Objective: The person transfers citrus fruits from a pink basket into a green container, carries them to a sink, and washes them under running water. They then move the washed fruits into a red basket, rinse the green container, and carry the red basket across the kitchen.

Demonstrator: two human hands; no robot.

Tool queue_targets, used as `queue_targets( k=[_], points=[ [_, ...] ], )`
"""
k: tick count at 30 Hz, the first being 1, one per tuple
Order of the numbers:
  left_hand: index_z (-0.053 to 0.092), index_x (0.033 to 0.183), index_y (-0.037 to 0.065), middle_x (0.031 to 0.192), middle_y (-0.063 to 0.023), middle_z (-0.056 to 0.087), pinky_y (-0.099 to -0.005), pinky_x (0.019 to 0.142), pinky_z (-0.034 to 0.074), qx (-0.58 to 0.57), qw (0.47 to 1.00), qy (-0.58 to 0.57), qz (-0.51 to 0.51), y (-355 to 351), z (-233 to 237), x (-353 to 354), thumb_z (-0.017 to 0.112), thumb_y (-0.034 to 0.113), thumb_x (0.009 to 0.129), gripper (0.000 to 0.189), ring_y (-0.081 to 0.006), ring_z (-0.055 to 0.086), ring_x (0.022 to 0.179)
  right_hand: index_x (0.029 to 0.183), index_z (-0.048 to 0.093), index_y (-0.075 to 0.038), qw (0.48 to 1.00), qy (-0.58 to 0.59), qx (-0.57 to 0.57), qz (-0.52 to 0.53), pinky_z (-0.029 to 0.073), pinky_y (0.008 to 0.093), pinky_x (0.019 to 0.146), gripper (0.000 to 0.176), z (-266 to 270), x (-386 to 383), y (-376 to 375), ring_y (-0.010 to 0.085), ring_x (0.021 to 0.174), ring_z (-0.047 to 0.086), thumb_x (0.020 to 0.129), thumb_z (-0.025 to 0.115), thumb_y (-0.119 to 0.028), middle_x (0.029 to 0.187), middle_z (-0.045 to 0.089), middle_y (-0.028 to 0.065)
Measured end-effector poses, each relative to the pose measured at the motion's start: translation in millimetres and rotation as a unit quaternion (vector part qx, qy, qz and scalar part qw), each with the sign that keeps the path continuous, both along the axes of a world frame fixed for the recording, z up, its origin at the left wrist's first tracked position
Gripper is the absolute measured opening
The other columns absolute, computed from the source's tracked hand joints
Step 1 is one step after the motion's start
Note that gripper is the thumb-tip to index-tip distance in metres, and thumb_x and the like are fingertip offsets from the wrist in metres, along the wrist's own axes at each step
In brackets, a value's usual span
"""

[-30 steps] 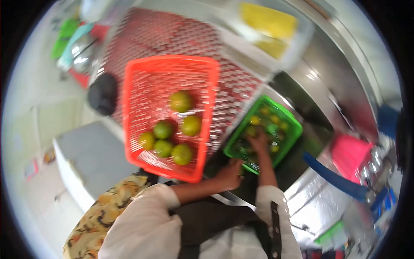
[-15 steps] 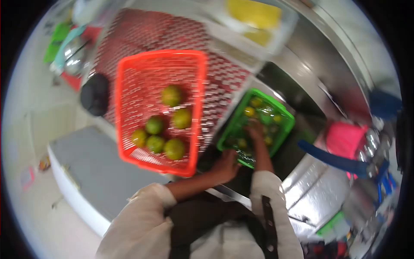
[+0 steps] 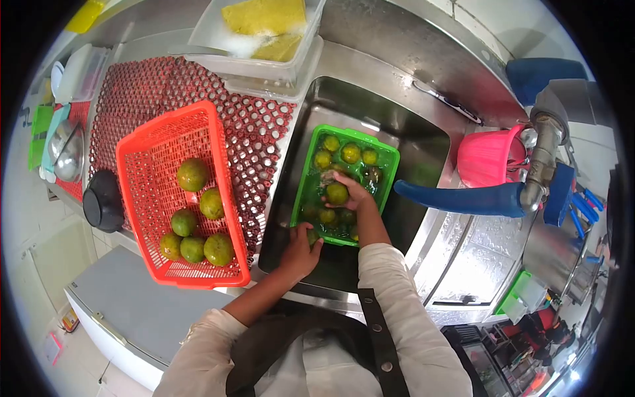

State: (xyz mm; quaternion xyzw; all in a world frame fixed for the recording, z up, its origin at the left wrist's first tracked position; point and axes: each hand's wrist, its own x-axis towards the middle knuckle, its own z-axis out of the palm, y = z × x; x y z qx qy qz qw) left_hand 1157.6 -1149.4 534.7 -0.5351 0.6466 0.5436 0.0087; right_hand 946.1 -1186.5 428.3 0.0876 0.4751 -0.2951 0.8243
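A green basket (image 3: 302,192) full of water and several green-yellow citrus fruits stands in the metal sink (image 3: 423,159). My right hand (image 3: 350,190) is inside it, its fingers curled round one fruit (image 3: 337,193). At the basket's near left corner is my left hand (image 3: 303,248), bent over the rim with a green fruit (image 3: 313,236) beside its fingers; whether it grips the rim or the fruit is unclear. To the left, an orange basket (image 3: 218,142) holds several larger green fruits (image 3: 192,175) on a red perforated mat (image 3: 142,86).
A blue-handled tap (image 3: 463,197) reaches over the sink's right side. A pink basket (image 3: 486,157) stands to the right. Clear tubs (image 3: 251,66) with yellow sponges are behind the mat. A black bowl (image 3: 104,200) and a metal bowl (image 3: 67,151) sit at the left.
The view has shifted and become sharper. My right hand now shows a fruit in its fingers, while my left hand remains at the basket's near left corner.
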Motion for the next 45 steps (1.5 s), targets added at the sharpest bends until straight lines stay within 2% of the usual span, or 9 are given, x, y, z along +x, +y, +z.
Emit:
queue_targets(
  k=[6,17,19,26,28,33,36,40,45],
  points=[
    [0.031,0.109,0.008,0.110,-0.0233,0.035,-0.0465,0.071,0.044,-0.016,1.000,0.003,0.009,1,-5,0,0.055,0.022,0.080,0.040,-0.0439,0.051,0.084,0.098,0.052,-0.011,0.969,0.059,-0.206,-0.127,0.048,0.0453,0.068,0.035,-4,13,9,0.0239,0.096,0.052,0.071,0.068,-0.026,0.111,0.048,0.0038],
    [0.034,0.110,0.010,0.109,-0.0227,0.041,-0.0465,0.070,0.045,-0.017,0.997,-0.058,0.038,2,-3,-2,0.056,0.025,0.079,0.040,-0.0410,0.053,0.084,0.085,0.064,-0.005,0.723,0.618,-0.075,0.300,0.045,0.0382,0.074,0.051,-23,39,-8,0.0310,0.082,0.059,0.069,0.054,-0.052,0.089,0.062,0.0168],
    [0.034,0.111,0.011,0.110,-0.0207,0.041,-0.0463,0.070,0.046,-0.018,0.995,-0.083,0.047,-1,6,-3,0.055,0.027,0.079,0.042,-0.0391,0.055,0.084,0.081,0.061,-0.004,0.726,0.574,-0.226,0.303,0.045,0.0326,0.071,0.029,-15,28,-2,0.0242,0.074,0.058,0.058,0.072,-0.018,0.077,0.061,0.0119],
    [0.034,0.114,0.010,0.103,-0.0185,0.046,-0.0426,0.071,0.046,-0.060,0.997,-0.054,-0.010,27,-67,3,0.057,0.031,0.078,0.048,-0.0322,0.056,0.084,0.099,0.053,-0.006,0.581,0.546,-0.600,0.060,0.036,0.0390,0.087,0.040,259,111,-69,0.0305,0.104,0.044,0.060,0.056,0.000,0.108,0.046,0.0146],
    [0.036,0.114,0.010,0.098,-0.0159,0.049,-0.0384,0.071,0.046,-0.400,0.913,0.057,0.058,14,-50,-11,0.058,0.034,0.077,0.049,-0.0261,0.057,0.081,0.103,0.053,-0.008,0.565,0.439,-0.696,0.057,0.035,0.0394,0.088,0.042,281,150,-89,0.0337,0.104,0.043,0.061,0.059,-0.003,0.109,0.045,0.0156],
    [0.042,0.112,0.009,0.083,-0.0087,0.053,-0.0343,0.067,0.047,0.109,0.986,0.081,0.099,3,-42,13,0.052,0.024,0.082,0.035,-0.0211,0.054,0.067,0.094,0.055,-0.004,0.392,0.617,-0.667,0.146,0.038,0.0419,0.083,0.031,254,207,-85,0.0318,0.102,0.044,0.063,0.061,-0.002,0.111,0.045,0.0142],
    [0.036,0.121,0.015,0.105,-0.0130,0.048,-0.0382,0.075,0.048,0.480,0.690,0.454,0.296,-8,-53,26,0.049,0.021,0.081,0.042,-0.0296,0.056,0.084,0.087,0.057,-0.004,0.599,0.464,-0.652,-0.040,0.041,0.0384,0.080,0.024,250,164,-59,0.0293,0.091,0.052,0.064,0.060,0.000,0.097,0.054,0.0114],
    [0.032,0.126,0.012,0.119,-0.0114,0.043,-0.0413,0.091,0.039,0.482,0.620,0.587,0.197,-27,-11,19,0.031,0.035,0.089,0.044,-0.0286,0.054,0.096,0.093,0.055,-0.001,0.820,0.450,-0.315,-0.161,0.042,0.0287,0.077,0.024,163,84,-1,0.0124,0.085,0.051,0.089,0.043,-0.022,0.092,0.056,0.0064],
    [0.027,0.131,0.018,0.125,-0.0100,0.039,-0.0347,0.075,0.048,0.395,0.773,0.423,0.259,-26,3,3,0.046,0.024,0.088,0.047,-0.0251,0.054,0.096,0.112,0.046,-0.008,0.949,0.148,-0.215,-0.176,0.042,0.0307,0.081,0.040,113,93,53,0.0187,0.097,0.049,0.076,0.062,-0.015,0.108,0.048,0.0083]
  ],
)
